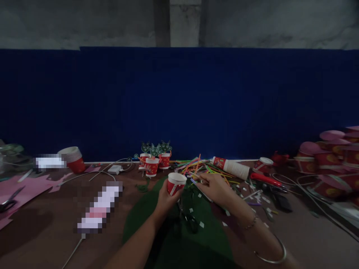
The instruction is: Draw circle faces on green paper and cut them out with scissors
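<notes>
Left hand point(166, 198): clamped around a red-and-white paper cup point(176, 184), rim up, slightly tilted. Right hand point(217, 186): fingers pinched on a slim pale-purple piece point(193, 181) just beside the cup (too small to identify further). Hands apart from each other, above a round green sheet point(140, 224) on the brown counter point(47, 235).

Below and between the hands: dark-handled scissors point(192, 223), with white scraps point(202, 224) near them. Beyond the hands: a loose heap of coloured sticks point(199, 164); left of it, three decorated cups point(152, 168) with green cut-outs on top. Beyond the right hand, a nested cup stack point(237, 170) lies on its side; a red-handled tool point(265, 179) is to its right. Well left of the left hand: pink paper point(30, 190) and an upright cup stack point(75, 162).
</notes>
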Action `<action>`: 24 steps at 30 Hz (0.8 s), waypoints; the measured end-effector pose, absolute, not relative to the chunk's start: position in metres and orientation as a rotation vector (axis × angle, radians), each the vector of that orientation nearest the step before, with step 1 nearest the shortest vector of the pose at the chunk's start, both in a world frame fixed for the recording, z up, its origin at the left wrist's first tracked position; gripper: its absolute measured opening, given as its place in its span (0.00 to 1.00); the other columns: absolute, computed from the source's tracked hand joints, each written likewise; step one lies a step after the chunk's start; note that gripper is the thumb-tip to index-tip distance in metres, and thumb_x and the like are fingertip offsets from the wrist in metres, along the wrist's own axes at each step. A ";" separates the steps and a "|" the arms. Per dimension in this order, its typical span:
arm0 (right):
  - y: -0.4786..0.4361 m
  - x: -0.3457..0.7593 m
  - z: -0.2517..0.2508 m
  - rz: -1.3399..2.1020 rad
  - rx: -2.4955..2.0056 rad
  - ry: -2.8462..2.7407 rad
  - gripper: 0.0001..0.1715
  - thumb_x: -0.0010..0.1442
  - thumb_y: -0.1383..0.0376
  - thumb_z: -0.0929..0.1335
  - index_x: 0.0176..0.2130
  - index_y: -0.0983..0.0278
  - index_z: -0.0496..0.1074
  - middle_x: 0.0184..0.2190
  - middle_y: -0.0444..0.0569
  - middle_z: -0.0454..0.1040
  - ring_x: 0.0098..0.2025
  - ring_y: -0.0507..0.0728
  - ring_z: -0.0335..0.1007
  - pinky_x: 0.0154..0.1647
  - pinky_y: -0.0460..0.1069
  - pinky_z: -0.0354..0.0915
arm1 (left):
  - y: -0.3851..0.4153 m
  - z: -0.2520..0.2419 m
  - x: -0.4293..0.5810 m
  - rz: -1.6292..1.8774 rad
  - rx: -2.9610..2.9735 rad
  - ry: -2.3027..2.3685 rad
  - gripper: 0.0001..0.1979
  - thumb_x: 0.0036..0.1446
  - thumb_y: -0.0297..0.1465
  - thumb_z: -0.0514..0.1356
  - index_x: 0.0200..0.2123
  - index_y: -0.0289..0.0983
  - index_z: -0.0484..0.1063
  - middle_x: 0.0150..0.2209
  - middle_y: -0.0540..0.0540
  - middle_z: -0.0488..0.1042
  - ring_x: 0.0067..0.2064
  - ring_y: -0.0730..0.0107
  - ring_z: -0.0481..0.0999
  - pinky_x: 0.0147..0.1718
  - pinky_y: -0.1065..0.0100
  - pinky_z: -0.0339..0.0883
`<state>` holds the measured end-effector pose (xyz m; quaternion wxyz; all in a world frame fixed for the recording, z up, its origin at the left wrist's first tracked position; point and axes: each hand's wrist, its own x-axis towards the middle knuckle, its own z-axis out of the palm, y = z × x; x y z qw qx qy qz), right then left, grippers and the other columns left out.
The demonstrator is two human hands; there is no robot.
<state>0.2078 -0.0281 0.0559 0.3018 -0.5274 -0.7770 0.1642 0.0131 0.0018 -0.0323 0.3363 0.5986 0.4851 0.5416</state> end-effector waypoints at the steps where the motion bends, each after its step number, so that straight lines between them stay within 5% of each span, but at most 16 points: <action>1: -0.027 0.203 0.053 0.447 -1.332 -2.028 0.13 0.55 0.65 0.65 0.40 0.62 0.74 0.24 0.45 0.73 0.25 0.53 0.65 0.28 0.46 0.56 | 0.000 -0.032 0.014 1.384 1.574 1.217 0.21 0.42 0.36 0.64 0.41 0.34 0.68 0.33 0.46 0.75 0.33 0.64 0.74 0.34 0.64 0.69; 5: -0.025 0.188 0.041 0.512 -1.293 -2.067 0.20 0.51 0.65 0.68 0.45 0.63 0.72 0.20 0.42 0.70 0.23 0.52 0.63 0.26 0.45 0.54 | -0.004 -0.036 0.018 1.263 1.610 1.085 0.22 0.43 0.37 0.65 0.41 0.34 0.68 0.36 0.46 0.76 0.35 0.64 0.74 0.35 0.65 0.69; 10: -0.026 0.185 0.035 0.636 -1.308 -2.125 0.06 0.52 0.66 0.67 0.32 0.63 0.74 0.18 0.41 0.69 0.23 0.51 0.62 0.25 0.44 0.53 | -0.006 -0.040 0.017 1.186 1.699 1.000 0.22 0.46 0.35 0.64 0.45 0.34 0.68 0.38 0.45 0.76 0.36 0.65 0.74 0.35 0.67 0.68; 17: -0.026 0.188 0.038 0.728 -1.291 -2.181 0.10 0.55 0.67 0.65 0.25 0.64 0.72 0.16 0.42 0.66 0.22 0.51 0.61 0.23 0.44 0.52 | -0.008 -0.036 0.016 1.172 1.787 0.960 0.23 0.46 0.32 0.63 0.47 0.35 0.65 0.40 0.45 0.74 0.38 0.65 0.73 0.39 0.66 0.67; 24: -0.026 0.189 0.043 0.936 -1.295 -1.829 0.13 0.58 0.61 0.63 0.41 0.66 0.67 0.22 0.41 0.66 0.23 0.50 0.60 0.23 0.43 0.55 | -0.002 -0.037 0.015 1.429 1.513 1.111 0.26 0.38 0.32 0.67 0.44 0.37 0.66 0.39 0.46 0.74 0.40 0.63 0.73 0.41 0.65 0.67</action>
